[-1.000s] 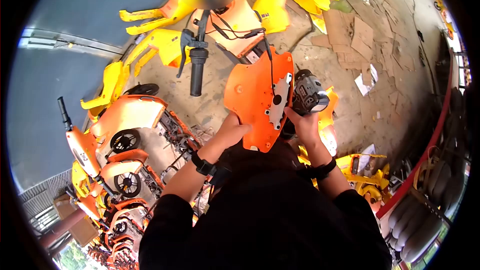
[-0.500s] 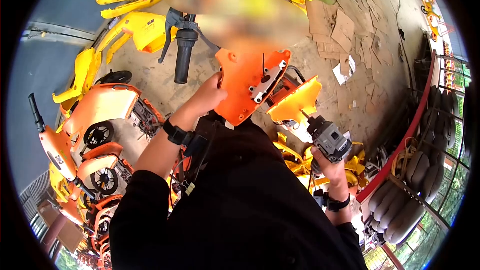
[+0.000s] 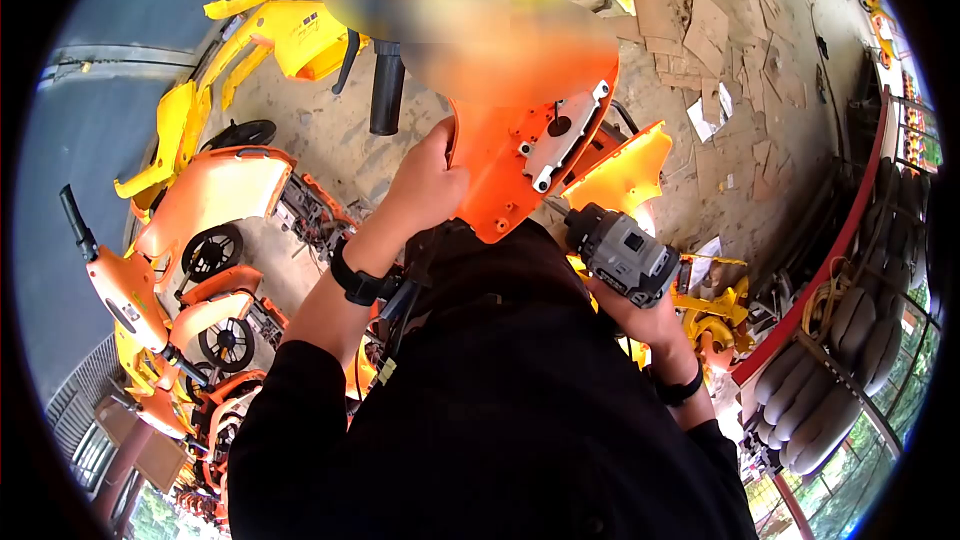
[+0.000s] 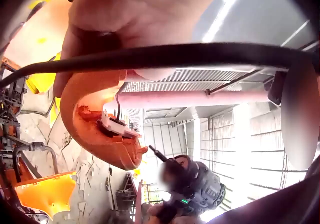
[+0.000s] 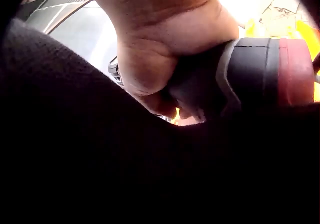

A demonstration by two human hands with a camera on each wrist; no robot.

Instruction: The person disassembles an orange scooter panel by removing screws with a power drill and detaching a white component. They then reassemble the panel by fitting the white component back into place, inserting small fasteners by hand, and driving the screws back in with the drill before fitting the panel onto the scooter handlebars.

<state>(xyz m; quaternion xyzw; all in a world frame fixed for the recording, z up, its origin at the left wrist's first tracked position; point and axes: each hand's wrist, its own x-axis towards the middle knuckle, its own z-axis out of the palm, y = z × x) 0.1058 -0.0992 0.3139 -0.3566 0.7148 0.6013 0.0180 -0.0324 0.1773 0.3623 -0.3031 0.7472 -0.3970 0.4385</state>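
My left hand (image 3: 428, 183) grips the left edge of an orange panel (image 3: 490, 175), which carries a white bracket (image 3: 562, 136) with a dark round opening. In the left wrist view the panel (image 4: 92, 129) curves below that hand (image 4: 135, 21), with the bracket inside the curve. My right hand (image 3: 640, 315) is wrapped round a grey and black power drill (image 3: 625, 258), whose bit points toward the panel's lower right edge, apart from it. The right wrist view has the right hand (image 5: 170, 49) round the tool's dark body (image 5: 250, 69); most of its fingers are hidden.
A black handlebar grip (image 3: 387, 95) stands left of the panel. Another orange panel (image 3: 625, 168) lies beyond the drill. Orange scooters (image 3: 125, 290) fill the left side, yellow body parts (image 3: 310, 40) lie ahead, cardboard (image 3: 705, 32) covers floor at right, and grey seats (image 3: 850, 340) are stacked far right.
The right hand left the panel's right edge and swung down and right with the drill, then came back up and left, nearer the panel. The left hand kept its hold.
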